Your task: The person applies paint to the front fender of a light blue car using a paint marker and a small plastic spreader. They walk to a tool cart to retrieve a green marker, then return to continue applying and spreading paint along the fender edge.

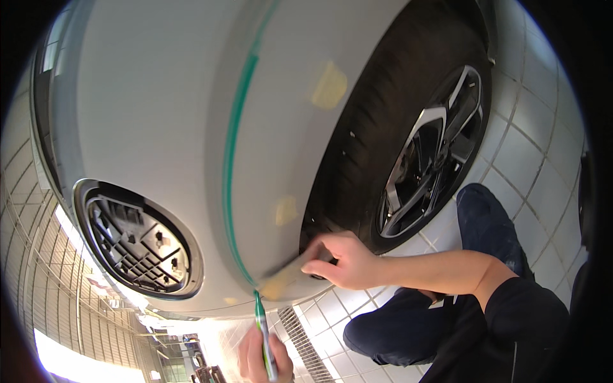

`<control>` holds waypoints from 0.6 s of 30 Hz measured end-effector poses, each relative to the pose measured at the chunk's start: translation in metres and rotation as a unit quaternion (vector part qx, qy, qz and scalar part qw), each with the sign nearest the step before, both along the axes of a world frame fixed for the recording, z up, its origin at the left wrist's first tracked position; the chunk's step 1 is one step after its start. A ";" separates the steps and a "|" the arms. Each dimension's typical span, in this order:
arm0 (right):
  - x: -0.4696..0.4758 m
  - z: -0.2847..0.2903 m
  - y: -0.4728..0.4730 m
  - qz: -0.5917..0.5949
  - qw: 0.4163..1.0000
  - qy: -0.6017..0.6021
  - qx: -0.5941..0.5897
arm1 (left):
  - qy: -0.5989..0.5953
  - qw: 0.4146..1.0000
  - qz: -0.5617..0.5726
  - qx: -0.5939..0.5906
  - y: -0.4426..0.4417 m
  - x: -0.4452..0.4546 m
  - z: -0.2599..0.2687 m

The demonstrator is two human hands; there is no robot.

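Note:
My left hand (pixel 249 356) holds a green-tipped marker pen (pixel 261 316). Its point meets the lower end of a curved green line (pixel 229 158) on a pale grey car body panel (pixel 153 110). The line follows a crease and looks fainter at its upper end. At the edge of the wheel arch, my right hand (pixel 352 263) has its thumb on the panel side and its fingers bent around the edge, partly hidden. Yellowish patches (pixel 329 85) show on the panel between the green line and the arch, one of them close to the pen's point.
Beside my right hand stands the tyre (pixel 368 124) with a black-and-silver alloy wheel (pixel 438 153). A round framed recess (pixel 139 239) with ribbed plastic sits in the bodywork. White floor tiles (pixel 522 139), a drain grate (pixel 304 344) and my dark-trousered legs (pixel 397 330) are visible below.

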State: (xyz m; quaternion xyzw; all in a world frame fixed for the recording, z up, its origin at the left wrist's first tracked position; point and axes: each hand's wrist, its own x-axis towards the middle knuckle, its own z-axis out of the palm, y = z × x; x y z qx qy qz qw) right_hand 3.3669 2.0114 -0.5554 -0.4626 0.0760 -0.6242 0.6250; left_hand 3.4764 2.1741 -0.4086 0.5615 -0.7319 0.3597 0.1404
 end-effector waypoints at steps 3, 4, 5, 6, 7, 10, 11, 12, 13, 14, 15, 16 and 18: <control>-0.026 -0.005 0.001 0.105 0.992 -0.065 0.016 | 0.171 0.985 -0.027 -0.020 0.029 -0.019 -0.003; -0.036 -0.004 0.000 0.138 0.982 -0.125 0.044 | 0.200 0.979 -0.004 -0.034 0.035 -0.022 -0.005; -0.047 -0.003 -0.004 0.171 0.962 -0.205 0.059 | 0.228 0.972 0.022 -0.045 0.039 -0.025 -0.008; -0.060 -0.002 -0.009 0.160 0.959 -0.220 0.084 | 0.228 0.973 0.026 -0.040 0.041 -0.027 -0.010; -0.071 -0.001 -0.015 0.151 0.950 -0.256 0.096 | 0.228 0.973 0.006 -0.041 0.041 -0.027 -0.012; -0.093 0.010 -0.036 0.081 0.948 -0.288 0.110 | 0.203 0.974 -0.058 -0.082 0.031 -0.028 -0.019; -0.098 0.013 -0.043 0.082 0.947 -0.286 0.119 | 0.211 0.971 -0.047 -0.102 0.027 -0.029 -0.023; -0.101 0.017 -0.048 0.080 0.946 -0.295 0.112 | 0.219 0.967 -0.036 -0.122 0.023 -0.029 -0.023; -0.104 0.021 -0.052 0.083 0.943 -0.302 0.114 | 0.227 0.963 -0.025 -0.142 0.021 -0.033 -0.028; -0.106 0.024 -0.056 0.096 0.938 -0.309 0.121 | -0.051 0.990 -0.066 -0.110 0.015 -0.030 -0.022; -0.108 0.028 -0.060 0.089 0.940 -0.310 0.114 | 0.044 0.991 -0.054 -0.115 0.012 -0.032 -0.021; -0.111 0.032 -0.063 0.091 0.940 -0.311 0.111 | 0.140 0.982 -0.043 -0.119 0.010 -0.034 -0.024; -0.116 0.040 -0.072 0.091 0.934 -0.324 0.120 | 0.255 0.961 -0.037 -0.103 0.006 -0.038 -0.024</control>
